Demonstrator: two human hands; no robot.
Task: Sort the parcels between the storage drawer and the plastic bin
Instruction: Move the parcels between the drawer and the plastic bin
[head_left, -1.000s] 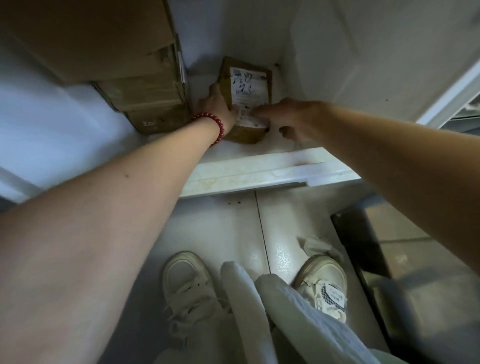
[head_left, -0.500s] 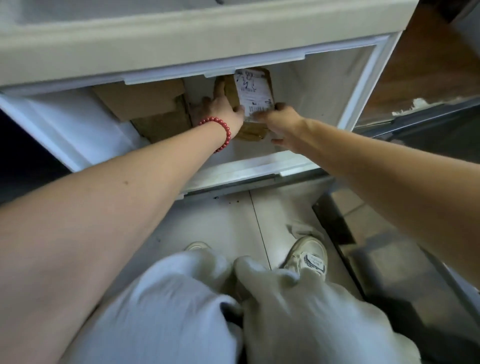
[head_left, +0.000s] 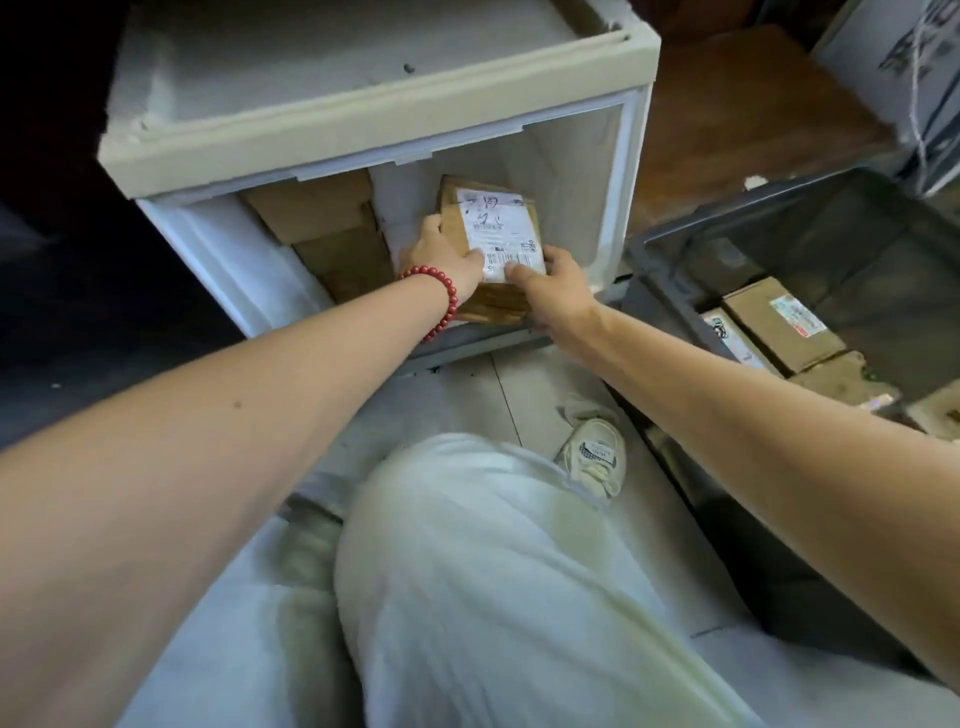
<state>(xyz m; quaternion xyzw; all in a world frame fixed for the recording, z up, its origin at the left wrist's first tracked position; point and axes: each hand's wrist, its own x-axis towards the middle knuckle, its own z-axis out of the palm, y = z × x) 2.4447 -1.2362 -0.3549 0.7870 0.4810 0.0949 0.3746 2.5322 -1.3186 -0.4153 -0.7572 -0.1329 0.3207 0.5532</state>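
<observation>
Cardboard parcel (head_left: 498, 228) stands mid-frame inside the white drawer (head_left: 571, 182); we grip its lower end with left hand (head_left: 441, 260) and right hand (head_left: 558, 283), fingers (head_left: 432, 228) curled round its edges. Right of frame, the bin (head_left: 857, 228) holds more parcels (head_left: 779, 322).

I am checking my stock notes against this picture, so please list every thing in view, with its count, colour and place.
storage drawer: one, white with a beige top, upper centre, front open.
labelled parcel: one, brown with a white label, in the drawer's opening.
cardboard parcels: a stack, count unclear, brown, inside the drawer, left of the labelled parcel.
plastic bin: one, grey, on the floor right of the drawer.
bin parcels: at least three, brown, some labelled, inside the bin.
shoe: one, cream, on the floor.
trousers: pale, bottom centre.
bracelet: one, red beads, left wrist.
left grip: bare hand, holds the labelled parcel's left edge.
right grip: bare hand, holds its lower right corner.
</observation>
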